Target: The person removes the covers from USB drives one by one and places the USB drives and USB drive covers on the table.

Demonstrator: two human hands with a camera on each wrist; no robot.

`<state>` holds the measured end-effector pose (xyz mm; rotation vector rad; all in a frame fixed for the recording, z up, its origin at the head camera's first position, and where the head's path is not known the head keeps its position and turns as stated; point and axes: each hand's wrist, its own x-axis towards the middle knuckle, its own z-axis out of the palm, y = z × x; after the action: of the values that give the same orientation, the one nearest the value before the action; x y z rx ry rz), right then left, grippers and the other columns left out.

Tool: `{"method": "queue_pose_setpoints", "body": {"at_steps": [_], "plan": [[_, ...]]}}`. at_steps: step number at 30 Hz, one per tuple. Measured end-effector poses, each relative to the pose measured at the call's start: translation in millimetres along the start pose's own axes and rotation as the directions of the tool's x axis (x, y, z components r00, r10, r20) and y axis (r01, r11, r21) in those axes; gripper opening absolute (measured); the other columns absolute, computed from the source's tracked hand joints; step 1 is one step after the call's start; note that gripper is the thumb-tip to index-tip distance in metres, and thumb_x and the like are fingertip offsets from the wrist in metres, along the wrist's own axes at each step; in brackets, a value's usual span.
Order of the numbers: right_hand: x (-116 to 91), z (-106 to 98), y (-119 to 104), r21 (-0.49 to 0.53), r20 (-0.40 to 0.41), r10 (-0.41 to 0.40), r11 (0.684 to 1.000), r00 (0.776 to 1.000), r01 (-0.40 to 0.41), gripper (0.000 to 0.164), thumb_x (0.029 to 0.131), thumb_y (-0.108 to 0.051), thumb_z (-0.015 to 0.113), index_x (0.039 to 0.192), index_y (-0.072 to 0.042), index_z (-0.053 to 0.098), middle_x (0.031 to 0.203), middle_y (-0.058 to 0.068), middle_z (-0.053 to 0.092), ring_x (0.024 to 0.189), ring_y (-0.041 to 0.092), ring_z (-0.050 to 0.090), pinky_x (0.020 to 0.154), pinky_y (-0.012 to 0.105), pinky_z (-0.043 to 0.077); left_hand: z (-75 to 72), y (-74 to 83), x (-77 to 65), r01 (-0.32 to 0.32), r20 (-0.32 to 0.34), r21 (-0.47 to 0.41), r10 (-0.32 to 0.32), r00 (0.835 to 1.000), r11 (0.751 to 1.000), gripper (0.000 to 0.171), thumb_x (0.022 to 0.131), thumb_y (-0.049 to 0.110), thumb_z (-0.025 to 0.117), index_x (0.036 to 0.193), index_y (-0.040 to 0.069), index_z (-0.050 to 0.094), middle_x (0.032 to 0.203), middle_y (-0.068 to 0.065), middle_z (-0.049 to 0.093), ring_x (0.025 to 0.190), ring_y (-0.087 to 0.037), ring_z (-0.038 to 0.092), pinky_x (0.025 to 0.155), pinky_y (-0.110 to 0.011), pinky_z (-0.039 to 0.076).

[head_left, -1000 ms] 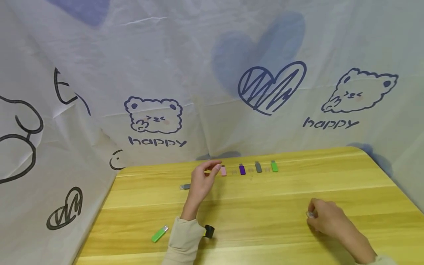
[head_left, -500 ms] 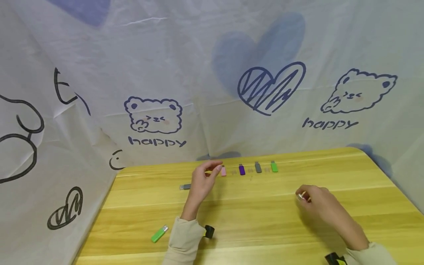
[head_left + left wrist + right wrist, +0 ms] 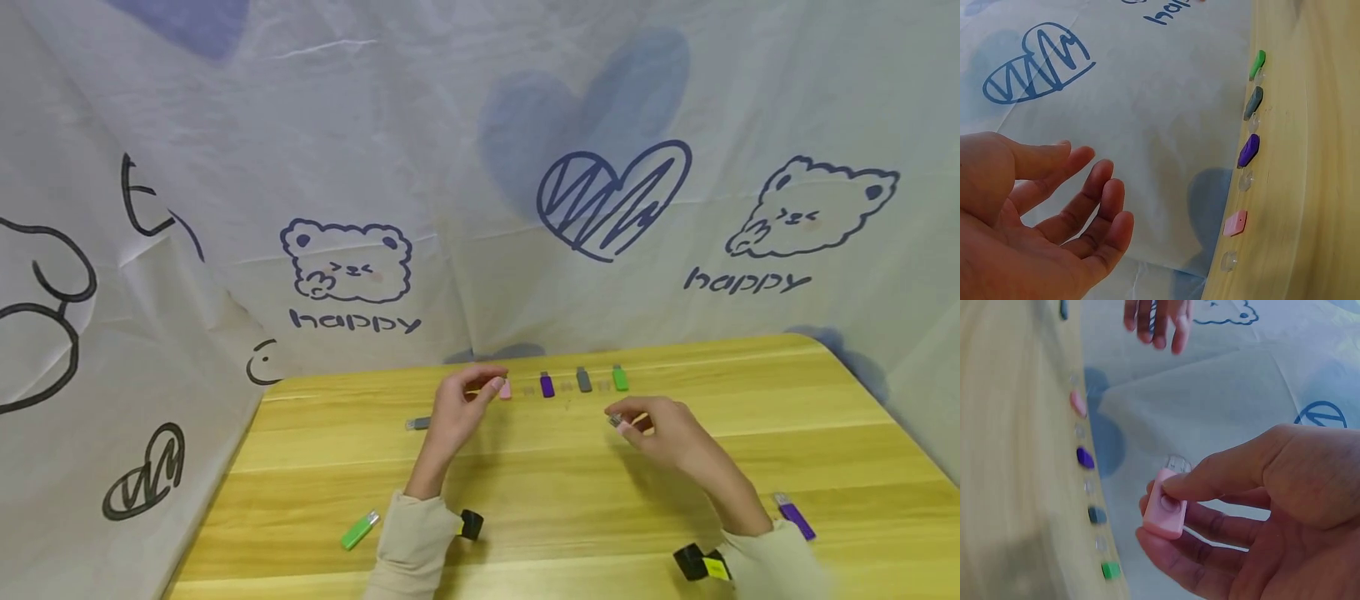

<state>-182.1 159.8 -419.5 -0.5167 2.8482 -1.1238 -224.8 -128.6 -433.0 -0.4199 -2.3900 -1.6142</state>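
**Parts You Cannot See**

Take the row's purple stick [image 3: 547,384] as your landmark. Well left of it, your left hand [image 3: 459,412] covers one end of the loose grey stick [image 3: 417,423]; closer on that side, the same hand partly overlaps the row's pink stick [image 3: 506,389]. Nearer you and to its right, your right hand [image 3: 667,433] conceals most of the held pink stick [image 3: 1163,515] in the head view. The clear pieces [image 3: 1245,181] beside it are too small to identify. Nearer you than it, your sleeves [image 3: 411,542] run off the bottom edge.

Curtained booth (room type unclear): printed cloth walls [image 3: 457,167] around wood-grain table [image 3: 555,492].
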Motion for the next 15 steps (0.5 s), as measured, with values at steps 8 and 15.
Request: {"method": "queue_pose_setpoints", "body": {"at_steps": [8,15], "plan": [[16.1,11.6,-20.5,0.123,-0.048,0.032,0.992,0.998,-0.026,0.015,0.091,-0.01,0.069,0.103,-0.004,0.074,0.099,0.011,0.071,0.083,0.025,0.067,0.064,0.035,0.059,5.1,1.9,-0.3,0.004,0.03,-0.03,-0.003,1.0,1.0,0.02,0.095,0.012,0.065,0.109,0.001,0.074,0.104,-0.014,0.073,0.091,-0.025,0.067,0.079,-0.047,0.057],[25.0,18.6,-30.0,0.21,-0.08,0.056,0.977,0.995,-0.038,0.02,0.09,-0.019,0.072,0.104,-0.005,0.075,0.091,0.007,0.074,0.072,0.017,0.068,0.061,0.031,0.055,8.9,17.7,-4.5,0.003,0.096,-0.075,0.004,0.995,0.997,0.021,0.096,0.006,0.062,0.11,-0.008,0.071,0.1,-0.023,0.071,0.088,-0.035,0.067,0.08,-0.052,0.056]]}}
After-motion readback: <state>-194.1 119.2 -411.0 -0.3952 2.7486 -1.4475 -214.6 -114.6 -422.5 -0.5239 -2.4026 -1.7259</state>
